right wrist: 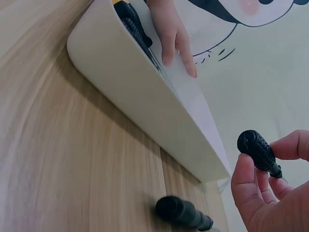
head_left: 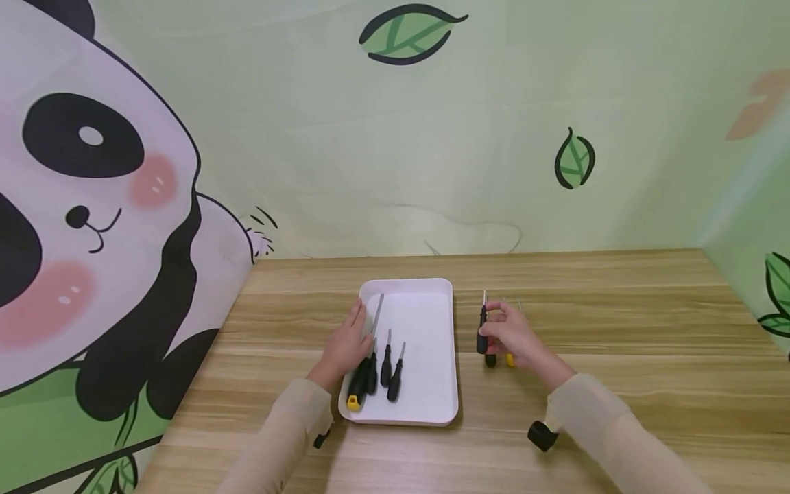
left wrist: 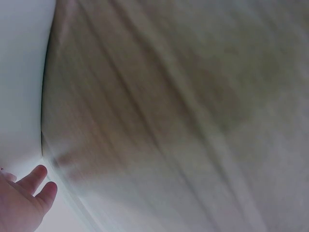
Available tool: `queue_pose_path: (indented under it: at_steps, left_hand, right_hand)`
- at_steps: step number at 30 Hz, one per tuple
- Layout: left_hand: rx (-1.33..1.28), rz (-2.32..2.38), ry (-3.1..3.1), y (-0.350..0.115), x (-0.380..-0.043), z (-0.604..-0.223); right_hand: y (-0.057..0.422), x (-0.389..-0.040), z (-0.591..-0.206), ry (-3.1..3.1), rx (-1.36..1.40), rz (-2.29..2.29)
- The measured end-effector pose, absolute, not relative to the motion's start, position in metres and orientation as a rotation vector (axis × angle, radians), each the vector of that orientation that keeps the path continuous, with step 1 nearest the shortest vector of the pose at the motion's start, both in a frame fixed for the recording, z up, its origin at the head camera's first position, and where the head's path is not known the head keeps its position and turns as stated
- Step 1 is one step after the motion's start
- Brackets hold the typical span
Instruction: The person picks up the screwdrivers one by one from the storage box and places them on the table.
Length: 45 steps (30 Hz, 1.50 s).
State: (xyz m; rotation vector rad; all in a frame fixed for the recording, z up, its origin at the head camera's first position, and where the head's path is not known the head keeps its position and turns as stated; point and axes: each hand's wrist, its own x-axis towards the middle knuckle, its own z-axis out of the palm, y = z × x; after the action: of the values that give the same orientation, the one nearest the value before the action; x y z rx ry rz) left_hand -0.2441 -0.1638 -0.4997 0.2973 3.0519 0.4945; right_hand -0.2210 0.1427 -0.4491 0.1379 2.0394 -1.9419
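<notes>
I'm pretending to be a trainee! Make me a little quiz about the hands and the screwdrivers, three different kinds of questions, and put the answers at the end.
1. Which hand is holding up a small screwdriver beside the white tray?
2. True or false: every screwdriver in the scene is lying in the tray.
3. Fill in the blank: the handle of the biggest screwdriver in the tray is black with a ____ end.

Key:
1. The right hand.
2. False; one is up in that hand, outside the tray.
3. Yellow.
</notes>
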Motion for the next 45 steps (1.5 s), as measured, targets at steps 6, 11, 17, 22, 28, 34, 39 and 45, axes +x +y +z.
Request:
queue_pose_path:
  at_steps: [6, 11, 17, 22, 28, 34, 39, 45]
  left_hand:
    - [0.299, 0.486, 3.055, -0.165, -0.245, -0.501]
    - [0.304, 0.484, 3.058, -0.165, -0.245, -0.501]
    - [0.304, 0.481, 3.062, -0.165, -0.244, -0.499]
    - [0.308, 0.473, 3.061, -0.165, -0.243, -0.499]
    - [0.304, 0.480, 3.056, -0.164, -0.243, -0.498]
    - [0.313, 0.474, 3.065, -0.165, -0.244, -0.500]
    - [0.316, 0.482, 3.062, -0.165, -0.244, -0.500]
    - [0.321, 0.488, 3.064, -0.165, -0.244, -0.499]
  right_hand:
    - [0.154, -0.221, -0.448, 2.050, 0.152, -1.928]
    - [0.163, -0.222, -0.447, 2.070, 0.164, -1.926]
    - [0.173, -0.223, -0.448, 2.077, 0.174, -1.906]
    - [0.183, -0.224, -0.449, 2.082, 0.167, -1.876]
    - [0.193, -0.227, -0.450, 2.100, 0.149, -1.834]
    - [0.201, -0.228, -0.451, 2.095, 0.147, -1.822]
    - [0.208, -0.230, -0.453, 2.084, 0.143, -1.807]
    - [0.218, -0.233, -0.456, 2.077, 0.150, -1.775]
